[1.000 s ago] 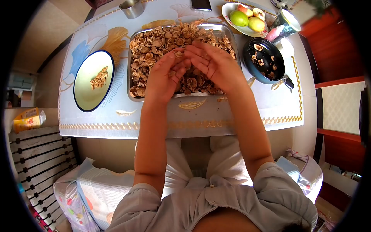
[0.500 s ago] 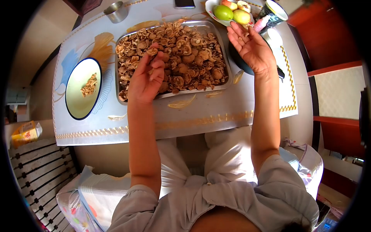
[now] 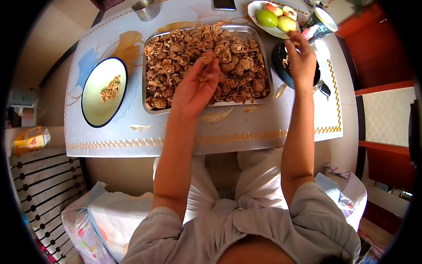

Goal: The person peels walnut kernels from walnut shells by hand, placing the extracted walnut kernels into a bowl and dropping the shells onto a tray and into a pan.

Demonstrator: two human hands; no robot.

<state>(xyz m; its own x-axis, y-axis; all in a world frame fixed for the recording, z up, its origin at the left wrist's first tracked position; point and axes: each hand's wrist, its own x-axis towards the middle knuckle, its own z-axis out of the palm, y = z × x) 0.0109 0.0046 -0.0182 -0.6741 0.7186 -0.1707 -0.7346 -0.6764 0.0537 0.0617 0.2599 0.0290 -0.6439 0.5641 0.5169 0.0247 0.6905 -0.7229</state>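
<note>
A metal tray [image 3: 150, 91] is heaped with walnut shells and some whole walnuts [image 3: 176, 47]. Over its middle, my left hand [image 3: 196, 86] has its fingers closed on a walnut piece [image 3: 205, 59]. My right hand [image 3: 301, 59] is above the dark round bowl [image 3: 280, 70] with its fingers bent together; what they hold, if anything, is too small to make out. Some shell bits show inside that bowl, partly hidden by the hand. On the left stands an oval-looking blue-rimmed bowl [image 3: 94, 99] with a small pile of walnut kernels [image 3: 110, 89].
A plate [image 3: 255, 7] with green fruit [image 3: 267, 18] and other fruit is at the back right, beside a patterned cup [image 3: 318, 26] and a pink bottle [image 3: 309, 32]. A metal cup [image 3: 146, 10] and a phone [image 3: 224, 4] sit at the far edge. Keys [image 3: 324, 89] lie right of the dark bowl.
My hands were together over the tray; the right one has moved right to the dark bowl, and its fingers, spread half a second ago, are now bent together. The left stays over the tray.
</note>
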